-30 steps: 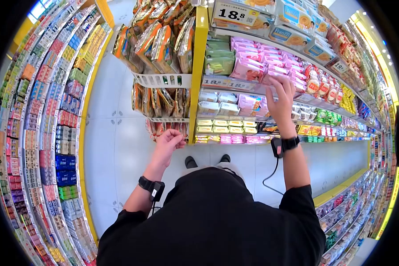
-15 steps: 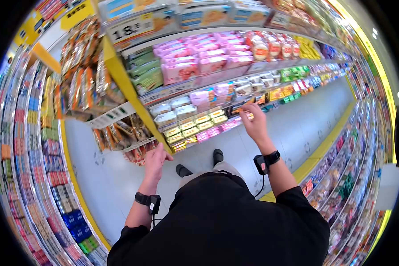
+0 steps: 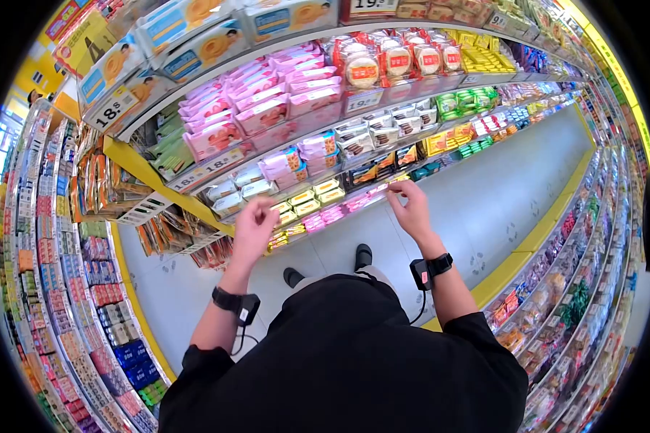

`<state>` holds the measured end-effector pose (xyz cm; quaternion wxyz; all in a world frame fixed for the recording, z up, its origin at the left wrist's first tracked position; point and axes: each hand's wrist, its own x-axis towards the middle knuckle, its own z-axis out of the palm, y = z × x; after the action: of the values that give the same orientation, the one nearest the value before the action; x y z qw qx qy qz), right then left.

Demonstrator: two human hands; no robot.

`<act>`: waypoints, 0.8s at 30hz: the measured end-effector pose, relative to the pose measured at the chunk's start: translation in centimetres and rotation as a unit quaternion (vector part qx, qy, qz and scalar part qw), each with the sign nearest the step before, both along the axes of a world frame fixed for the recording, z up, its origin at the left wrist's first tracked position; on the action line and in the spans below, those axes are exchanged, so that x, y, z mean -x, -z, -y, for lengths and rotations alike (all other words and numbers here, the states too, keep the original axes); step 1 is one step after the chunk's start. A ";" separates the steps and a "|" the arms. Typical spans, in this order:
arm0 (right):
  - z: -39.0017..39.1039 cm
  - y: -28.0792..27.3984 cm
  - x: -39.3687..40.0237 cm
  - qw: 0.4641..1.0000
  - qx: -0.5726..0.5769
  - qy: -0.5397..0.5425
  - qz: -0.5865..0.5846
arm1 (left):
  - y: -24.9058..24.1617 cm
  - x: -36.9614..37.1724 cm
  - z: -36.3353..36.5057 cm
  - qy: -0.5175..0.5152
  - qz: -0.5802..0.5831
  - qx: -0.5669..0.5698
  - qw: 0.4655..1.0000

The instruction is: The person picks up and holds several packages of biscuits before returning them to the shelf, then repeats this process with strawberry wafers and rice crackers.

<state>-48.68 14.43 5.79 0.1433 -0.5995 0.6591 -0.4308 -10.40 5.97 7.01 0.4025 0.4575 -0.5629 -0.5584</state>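
Note:
My left hand [image 3: 256,229] is raised in front of the lower shelves, its fingers curled, near the white packs [image 3: 257,189] and the yellow-green packs [image 3: 307,207]. Whether anything small is between those fingers is hidden. My right hand [image 3: 410,208] hangs before the bottom shelf, thumb and index finger bent toward each other with no item visible. Close to it are the pink packs [image 3: 357,203] and dark packs [image 3: 383,166]. Pink bags [image 3: 262,108] fill the shelf above.
Snack shelves curve along the right [image 3: 556,317] and packed shelves stand at the left [image 3: 108,292]. Hanging bags [image 3: 101,180] are beside the yellow shelf end [image 3: 155,180]. Grey floor [image 3: 477,206] lies between the shelves, under my shoes [image 3: 363,256].
My left hand has risen toward the shelf. My right hand has lowered slightly. The view has turned and come nearer, so the pink bags look larger and further left.

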 end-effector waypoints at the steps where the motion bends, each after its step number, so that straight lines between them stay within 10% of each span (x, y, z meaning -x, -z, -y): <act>1: -0.3 0.4 1.6 1.000 -0.004 0.003 0.006 | -1.4 1.8 1.1 0.005 0.039 0.062 0.997; 5: -0.5 2.3 7.6 0.998 -0.030 0.000 0.046 | -10.2 8.1 5.3 0.005 0.243 0.415 0.876; 10: 0.0 3.1 13.3 0.995 -0.049 -0.023 0.082 | -14.2 13.3 10.5 -0.017 0.424 0.564 0.708; 24: 1.8 5.5 18.0 0.975 -0.153 -0.135 0.089 | -12.1 14.4 15.1 -0.005 0.516 0.547 0.659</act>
<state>-66.65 12.65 0.29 0.3481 -0.6135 0.6148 -0.3528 -24.82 -9.12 19.14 0.2279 0.3725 -0.8819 0.1777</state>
